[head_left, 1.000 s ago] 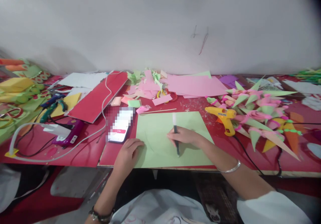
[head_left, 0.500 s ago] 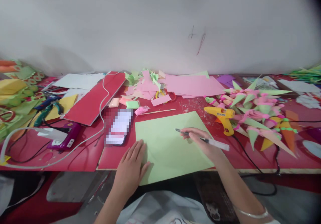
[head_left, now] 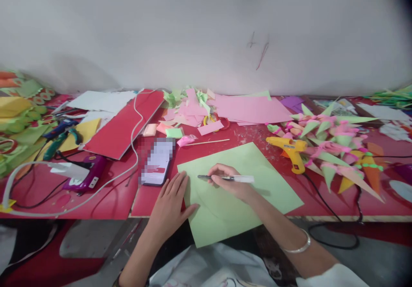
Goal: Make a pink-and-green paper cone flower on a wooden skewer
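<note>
A sheet of light green paper (head_left: 244,218) lies tilted on the red table, its lower corner past the front edge. My left hand (head_left: 172,203) rests flat on the paper's left edge, fingers spread slightly and holding nothing. Over the middle of the sheet, my right hand (head_left: 230,182) grips a pen (head_left: 241,178) with a clear barrel, its dark tip pointing left. Whether the tip touches the paper I cannot tell. Just left of the sheet is a phone (head_left: 157,162), its screen lit and partly blurred.
A yellow glue gun (head_left: 291,152) and a pile of pink and green paper cones (head_left: 337,141) stand right. Pink sheets (head_left: 251,109), paper scraps and clay packets (head_left: 174,133) lie behind. A red board (head_left: 125,124), white cable, pliers (head_left: 59,145) and purple power strip (head_left: 88,173) are left.
My right hand has moved left across the sheet with the pen. The green paper has turned, its right corner now further right and its lower corner lower. My left hand has stayed at its left edge.
</note>
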A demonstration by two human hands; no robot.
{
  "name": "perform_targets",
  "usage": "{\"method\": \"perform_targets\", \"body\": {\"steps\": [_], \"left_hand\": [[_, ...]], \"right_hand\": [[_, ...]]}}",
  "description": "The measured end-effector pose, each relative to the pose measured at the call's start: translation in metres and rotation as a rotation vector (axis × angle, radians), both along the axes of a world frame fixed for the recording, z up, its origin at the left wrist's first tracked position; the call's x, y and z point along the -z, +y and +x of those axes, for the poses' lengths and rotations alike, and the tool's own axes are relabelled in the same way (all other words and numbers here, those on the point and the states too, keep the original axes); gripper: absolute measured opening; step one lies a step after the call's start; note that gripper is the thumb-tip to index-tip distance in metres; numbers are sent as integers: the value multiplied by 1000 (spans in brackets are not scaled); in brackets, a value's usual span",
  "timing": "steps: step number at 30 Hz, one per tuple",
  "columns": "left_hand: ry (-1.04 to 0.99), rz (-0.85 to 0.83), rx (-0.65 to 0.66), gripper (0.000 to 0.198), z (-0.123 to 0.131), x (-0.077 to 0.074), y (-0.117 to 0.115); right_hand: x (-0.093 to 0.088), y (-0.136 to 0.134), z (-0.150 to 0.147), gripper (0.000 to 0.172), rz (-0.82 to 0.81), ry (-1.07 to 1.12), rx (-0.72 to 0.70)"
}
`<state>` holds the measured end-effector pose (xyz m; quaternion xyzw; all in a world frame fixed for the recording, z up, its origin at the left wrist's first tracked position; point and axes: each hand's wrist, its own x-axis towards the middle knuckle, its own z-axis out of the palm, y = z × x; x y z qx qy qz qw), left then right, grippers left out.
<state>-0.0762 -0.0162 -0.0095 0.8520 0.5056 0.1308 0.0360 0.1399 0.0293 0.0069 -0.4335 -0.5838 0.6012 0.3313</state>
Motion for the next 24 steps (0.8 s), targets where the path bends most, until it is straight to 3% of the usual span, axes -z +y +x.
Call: {"method": "perform_targets", "body": {"steps": [12,20,24], "left_hand": [[0,-32,-10,65,1,-1,-1],[80,12,-14,65,1,0,-1],[155,63,-30,64,3,-3,-4]], "right_hand": [[0,1,-8,13,19,-67,34],[11,7,11,13,235,-296,481],[9,-14,31,22,286,-354,541]]}}
